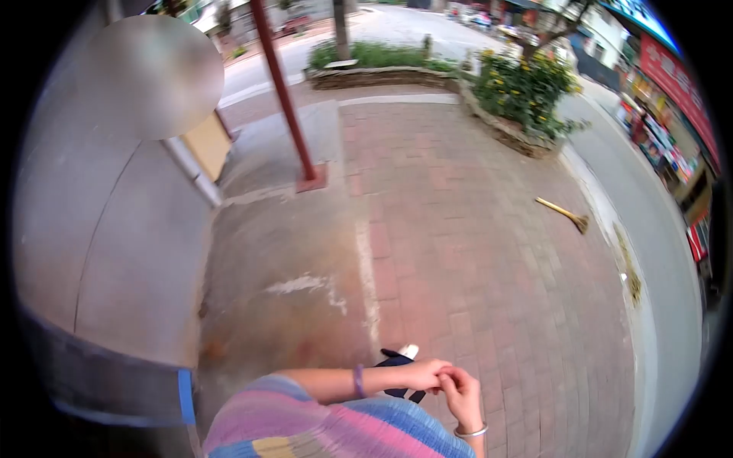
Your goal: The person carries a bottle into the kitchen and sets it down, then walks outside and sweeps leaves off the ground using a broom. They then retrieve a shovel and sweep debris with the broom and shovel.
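Observation:
My left hand (424, 375), with a purple bracelet at the wrist, reaches across from the left in front of my striped top (321, 427). My right hand (463, 393), with a silver bangle, meets it, and the fingers of both are closed together and touching. Whether a small thing is pinched between them cannot be made out. Below the hands, my dark trousers and a white-tipped shoe (410, 351) show in part. Far from both hands, a broom (561, 210) with a yellow handle lies on the brick paving (489, 290).
A red post (286, 99) rises from the concrete strip (282, 244) at left, beside a grey wall (114, 221). Stone-edged planters with a flowering bush (523, 88) border the paving ahead. Along the right runs a road (649, 191) with shop fronts beyond.

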`<state>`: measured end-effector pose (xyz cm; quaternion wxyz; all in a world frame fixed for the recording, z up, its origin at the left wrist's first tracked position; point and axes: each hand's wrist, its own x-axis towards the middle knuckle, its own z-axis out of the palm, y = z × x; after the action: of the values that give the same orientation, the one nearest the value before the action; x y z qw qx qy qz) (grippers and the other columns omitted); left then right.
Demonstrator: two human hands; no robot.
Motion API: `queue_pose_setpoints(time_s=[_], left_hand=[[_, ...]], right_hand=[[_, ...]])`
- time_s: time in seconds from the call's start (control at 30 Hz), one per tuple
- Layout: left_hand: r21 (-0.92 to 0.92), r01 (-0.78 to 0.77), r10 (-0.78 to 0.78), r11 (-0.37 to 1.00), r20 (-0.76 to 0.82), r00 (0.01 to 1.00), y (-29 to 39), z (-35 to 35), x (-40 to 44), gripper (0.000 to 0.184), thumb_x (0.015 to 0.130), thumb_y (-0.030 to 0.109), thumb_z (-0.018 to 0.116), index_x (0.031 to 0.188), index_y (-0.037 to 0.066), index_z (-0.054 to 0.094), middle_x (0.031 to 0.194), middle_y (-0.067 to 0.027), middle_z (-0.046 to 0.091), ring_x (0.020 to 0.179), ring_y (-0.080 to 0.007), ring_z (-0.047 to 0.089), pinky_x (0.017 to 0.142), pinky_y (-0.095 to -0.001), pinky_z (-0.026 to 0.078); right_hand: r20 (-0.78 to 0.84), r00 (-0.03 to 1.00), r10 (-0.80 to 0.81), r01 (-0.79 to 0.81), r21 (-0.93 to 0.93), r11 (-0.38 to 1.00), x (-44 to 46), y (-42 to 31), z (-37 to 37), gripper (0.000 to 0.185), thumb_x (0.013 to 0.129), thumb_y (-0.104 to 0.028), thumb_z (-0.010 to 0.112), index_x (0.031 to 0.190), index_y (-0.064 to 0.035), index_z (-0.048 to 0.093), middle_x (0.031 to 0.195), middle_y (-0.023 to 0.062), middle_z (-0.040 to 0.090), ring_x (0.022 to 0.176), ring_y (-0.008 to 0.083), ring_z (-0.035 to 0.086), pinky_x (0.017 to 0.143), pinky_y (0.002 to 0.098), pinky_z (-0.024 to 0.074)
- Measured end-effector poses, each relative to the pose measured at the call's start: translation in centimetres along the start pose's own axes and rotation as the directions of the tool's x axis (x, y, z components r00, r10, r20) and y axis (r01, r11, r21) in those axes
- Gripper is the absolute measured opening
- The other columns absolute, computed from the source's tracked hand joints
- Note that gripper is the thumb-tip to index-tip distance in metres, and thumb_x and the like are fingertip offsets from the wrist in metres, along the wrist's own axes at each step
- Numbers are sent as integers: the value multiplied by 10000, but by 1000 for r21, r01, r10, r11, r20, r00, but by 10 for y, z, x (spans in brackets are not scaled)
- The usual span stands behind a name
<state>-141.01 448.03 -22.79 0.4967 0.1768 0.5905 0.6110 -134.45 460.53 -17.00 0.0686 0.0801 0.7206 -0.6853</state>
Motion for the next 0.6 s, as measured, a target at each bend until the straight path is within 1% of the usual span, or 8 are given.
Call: queue_pose_setpoints(time_s=[0.07, 0.17, 0.3, 0.4, 0.47, 0.5, 0.53, 0.6], left_hand=[[-71, -3, -1, 997, -60, 998, 12, -23, 44, 189, 807, 17, 496, 990, 17, 540, 772, -8, 554, 629, -73, 503, 531, -223, 407], [-26, 37, -35, 999, 71, 997, 23, -68, 136, 169, 836, 50, 488, 990, 37, 556, 789, -4, 571, 646, -74, 514, 552, -215, 425], [0, 51, -50, 999, 199, 979, 54, -114, 309, 136, 850, 76, 477, 937, 34, 572, 760, 0, 578, 648, -74, 520, 560, -216, 423], [319, -129, 11, 939, 348, 938, 85, -123, 455, 130, 800, 68, 482, 874, 16, 575, 654, -36, 565, 551, -101, 514, 496, -252, 426], [348, -283, 90, 894, 479, 873, 129, -109, 513, 122, 771, 68, 486, 847, 15, 566, 603, -58, 556, 528, -131, 532, 473, -286, 428], [364, -327, 120, 872, 489, 864, 153, -101, 542, 115, 754, 95, 497, 800, 11, 561, 631, -115, 582, 554, -208, 573, 499, -338, 439], [431, -371, 101, 823, 531, 841, 171, -102, 573, 137, 759, 117, 507, 829, 14, 564, 636, -113, 585, 567, -211, 579, 511, -337, 445], [523, -467, 29, 713, 644, 764, 195, -100, 642, 190, 768, 161, 528, 888, 19, 569, 647, -109, 590, 592, -219, 590, 537, -336, 456]], right_hand=[[94, 995, -35, 46, -120, 992, 54, 27, -37, 125, 831, -34, 535, 906, 53, 585, 752, 75, 617, 672, 109, 582, 610, 227, 477], [164, 986, -28, 69, -245, 967, 131, 13, -95, 192, 839, -93, 551, 986, 23, 590, 819, 91, 642, 736, 132, 606, 660, 247, 487], [27, 1000, -12, 17, -214, 977, 251, 86, -201, 235, 853, -132, 551, 1026, 27, 566, 849, 95, 629, 757, 133, 603, 683, 245, 483], [-273, 961, -47, 92, 156, 983, 312, 115, -279, 155, 858, -82, 527, 973, 17, 563, 807, 58, 606, 744, 132, 593, 669, 250, 482], [-363, 931, 50, 73, 319, 945, 328, 73, -330, 118, 847, -49, 524, 931, 13, 578, 811, 51, 604, 738, 127, 579, 679, 248, 472], [-440, 897, 36, 78, 238, 968, 340, 67, -361, 101, 835, -29, 525, 895, 17, 591, 817, 55, 610, 754, 127, 572, 696, 241, 462], [-421, 907, 8, 171, 387, 906, 352, 65, -390, 122, 840, -41, 539, 927, 28, 590, 853, 72, 612, 769, 124, 573, 702, 241, 467], [-468, 880, 76, 98, 338, 936, 386, 74, -447, 110, 832, -60, 537, 876, 11, 608, 830, 50, 621, 774, 103, 552, 702, 231, 448]])
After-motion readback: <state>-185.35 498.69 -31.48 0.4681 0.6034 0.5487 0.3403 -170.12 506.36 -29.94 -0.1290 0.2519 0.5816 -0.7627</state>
